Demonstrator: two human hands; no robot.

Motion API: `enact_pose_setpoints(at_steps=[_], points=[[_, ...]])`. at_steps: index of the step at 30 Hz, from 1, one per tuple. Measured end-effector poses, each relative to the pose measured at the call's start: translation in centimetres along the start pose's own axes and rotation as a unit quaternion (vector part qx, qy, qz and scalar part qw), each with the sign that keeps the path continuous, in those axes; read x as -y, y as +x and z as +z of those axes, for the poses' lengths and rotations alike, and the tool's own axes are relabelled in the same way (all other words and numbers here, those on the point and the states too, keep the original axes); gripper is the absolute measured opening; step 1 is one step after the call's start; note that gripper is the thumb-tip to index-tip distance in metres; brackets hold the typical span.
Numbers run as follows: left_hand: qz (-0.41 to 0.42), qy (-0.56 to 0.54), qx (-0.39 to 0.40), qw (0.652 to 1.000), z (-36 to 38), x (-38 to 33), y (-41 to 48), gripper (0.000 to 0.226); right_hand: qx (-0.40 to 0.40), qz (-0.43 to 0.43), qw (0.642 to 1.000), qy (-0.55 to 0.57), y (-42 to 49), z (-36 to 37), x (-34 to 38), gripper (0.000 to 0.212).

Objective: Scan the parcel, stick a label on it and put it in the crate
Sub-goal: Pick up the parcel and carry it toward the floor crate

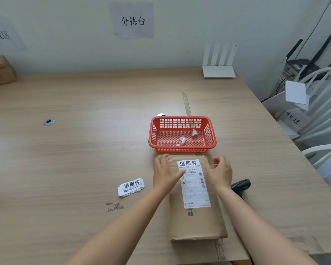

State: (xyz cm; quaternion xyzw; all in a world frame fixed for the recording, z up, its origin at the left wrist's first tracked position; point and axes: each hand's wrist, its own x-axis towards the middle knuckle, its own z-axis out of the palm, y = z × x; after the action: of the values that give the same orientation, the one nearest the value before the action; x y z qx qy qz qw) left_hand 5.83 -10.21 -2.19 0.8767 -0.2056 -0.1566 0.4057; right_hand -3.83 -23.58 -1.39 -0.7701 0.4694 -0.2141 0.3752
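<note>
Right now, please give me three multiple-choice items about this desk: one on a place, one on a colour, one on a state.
1. Where does the barcode scanner lie?
A. inside the crate
B. on the table, right of the parcel
C. on the stack of labels

2. What colour is the crate?
A. red
B. blue
C. grey

3. What is the state of the parcel?
A. in the crate, no label
B. held in the air
C. flat on the table, label on it

Answers:
1 B: the dark scanner rests on the table behind the right hand.
2 A: its mesh walls are red.
3 C: the parcel lies before the crate, and a white label sits at its far end, between the right hand and the left hand.
</note>
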Motion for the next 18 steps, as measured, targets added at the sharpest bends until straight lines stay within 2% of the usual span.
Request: enact_pose_setpoints(at_steps=[2,6,10,13,18], points=[[-0.024,-0.022,0.007,0.999,0.0,0.6,-1.4,0.086,0.015,0.022,1.0,0.008,-0.8,-0.9,-1.1,0.031],[-0.095,-0.064,0.051,0.992,0.5,1.6,-4.9,0.091,0.123,0.071,0.99,0.005,-3.1,-2.4,-2.7,0.051],[-0.102,-0.128,0.084,0.983,1.2,2.6,-8.3,0.075,0.226,0.065,0.972,0.004,-5.7,-3.2,-3.9,0.063],[-0.071,-0.14,0.085,0.984,1.0,2.1,-9.3,0.069,0.219,0.038,0.975,0.013,-6.8,-3.7,-3.8,0.057],[0.003,-0.14,0.049,0.989,-0.4,-0.3,-9.7,0.077,0.141,-0.014,0.988,0.063,-8.0,-5.8,-2.2,0.051]])
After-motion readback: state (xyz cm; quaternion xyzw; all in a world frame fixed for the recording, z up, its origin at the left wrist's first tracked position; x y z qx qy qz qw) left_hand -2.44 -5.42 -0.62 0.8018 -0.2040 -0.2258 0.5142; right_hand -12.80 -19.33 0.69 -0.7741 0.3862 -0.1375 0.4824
